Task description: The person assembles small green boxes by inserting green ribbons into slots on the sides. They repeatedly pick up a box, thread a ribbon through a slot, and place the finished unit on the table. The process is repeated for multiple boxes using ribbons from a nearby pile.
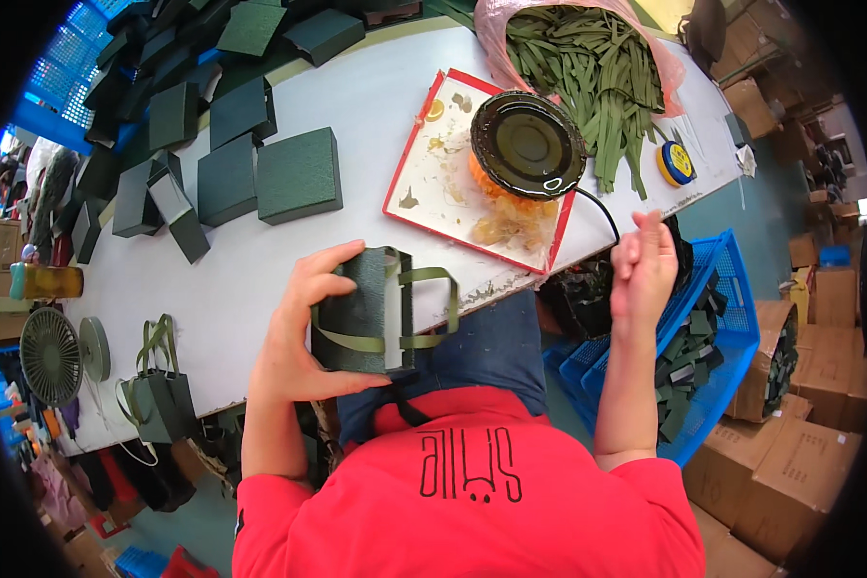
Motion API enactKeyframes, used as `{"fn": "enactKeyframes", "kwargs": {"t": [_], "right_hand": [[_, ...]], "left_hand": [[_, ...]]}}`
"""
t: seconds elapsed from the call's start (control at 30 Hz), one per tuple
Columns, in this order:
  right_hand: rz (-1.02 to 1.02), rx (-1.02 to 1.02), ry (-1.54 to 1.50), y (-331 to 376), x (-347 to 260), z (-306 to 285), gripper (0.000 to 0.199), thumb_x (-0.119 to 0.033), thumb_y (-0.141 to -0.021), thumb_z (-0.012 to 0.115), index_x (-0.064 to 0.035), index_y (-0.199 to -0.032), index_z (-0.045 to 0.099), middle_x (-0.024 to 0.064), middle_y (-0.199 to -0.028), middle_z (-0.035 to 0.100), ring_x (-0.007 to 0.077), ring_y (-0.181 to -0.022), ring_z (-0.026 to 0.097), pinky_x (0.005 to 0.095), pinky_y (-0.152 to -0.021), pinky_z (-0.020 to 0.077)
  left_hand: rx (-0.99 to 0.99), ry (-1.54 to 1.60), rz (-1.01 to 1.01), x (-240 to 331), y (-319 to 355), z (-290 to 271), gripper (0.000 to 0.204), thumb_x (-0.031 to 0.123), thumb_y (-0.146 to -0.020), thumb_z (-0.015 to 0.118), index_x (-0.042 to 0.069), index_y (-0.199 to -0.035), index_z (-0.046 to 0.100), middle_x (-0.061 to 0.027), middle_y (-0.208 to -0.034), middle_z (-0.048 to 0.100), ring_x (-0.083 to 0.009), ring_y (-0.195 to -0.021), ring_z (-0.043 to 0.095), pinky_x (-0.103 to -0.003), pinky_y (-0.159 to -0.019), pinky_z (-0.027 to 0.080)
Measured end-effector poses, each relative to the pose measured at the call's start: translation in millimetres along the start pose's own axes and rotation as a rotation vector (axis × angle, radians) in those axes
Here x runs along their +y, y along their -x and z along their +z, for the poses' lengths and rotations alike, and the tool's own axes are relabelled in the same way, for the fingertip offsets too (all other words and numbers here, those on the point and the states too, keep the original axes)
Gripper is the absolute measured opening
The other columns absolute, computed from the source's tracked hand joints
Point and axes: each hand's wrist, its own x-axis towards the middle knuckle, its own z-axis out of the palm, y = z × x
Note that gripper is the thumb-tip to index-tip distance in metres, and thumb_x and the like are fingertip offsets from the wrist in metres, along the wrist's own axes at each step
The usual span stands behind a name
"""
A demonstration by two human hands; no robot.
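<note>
My left hand (303,323) is wrapped round a small dark green gift bag (352,328) held near the table's front edge. Olive green ribbon handles (433,275) loop off its right side, and a pale strip runs along its open edge. To the right, my right hand (645,270) is raised apart from the bag, past the table edge, with its fingers curled together; whatever they hold, if anything, is hidden. Between and beyond my hands, a round black glue pot (528,144) with dark liquid stands in a red-rimmed white tray (395,197) spattered with amber drips.
Dark green boxes (299,175) cover the table's far left. A finished-looking bag (159,395) with ribbon handles stands left, by a small fan (51,356). Cut ribbons (597,87) spill from a pink sack at the back. Blue crates (732,318) stand right; a black cord (602,207) trails off the table.
</note>
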Motion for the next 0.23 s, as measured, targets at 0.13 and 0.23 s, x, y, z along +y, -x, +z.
{"fn": "enactKeyframes", "kwargs": {"t": [0.13,0.23], "right_hand": [[-0.154,0.159,0.307,-42.1,4.4,-30.0,0.037,-0.033,-0.101,0.063,-0.0026,-0.080,0.062,-0.0036,-0.057,0.046,0.0043,-0.047,0.039,0.0211,-0.042,0.0284],[-0.455,0.128,0.668,-75.0,24.7,-46.7,0.024,-0.024,-0.096,0.070,-0.0029,-0.108,0.070,0.0010,-0.081,0.066,0.0081,-0.072,0.060,0.0211,-0.067,0.0491]], "left_hand": [[0.092,-0.014,-0.032,-11.5,14.0,-7.6,0.103,0.022,-0.050,0.098,0.007,-0.139,0.048,-0.0259,-0.142,0.050,-0.0388,-0.132,0.049,-0.047,-0.109,0.038],[0.197,0.069,-0.086,-18.6,33.7,-17.9,0.106,0.024,-0.055,0.096,0.010,-0.145,0.041,-0.0255,-0.145,0.047,-0.0374,-0.137,0.045,-0.047,-0.115,0.033]]}}
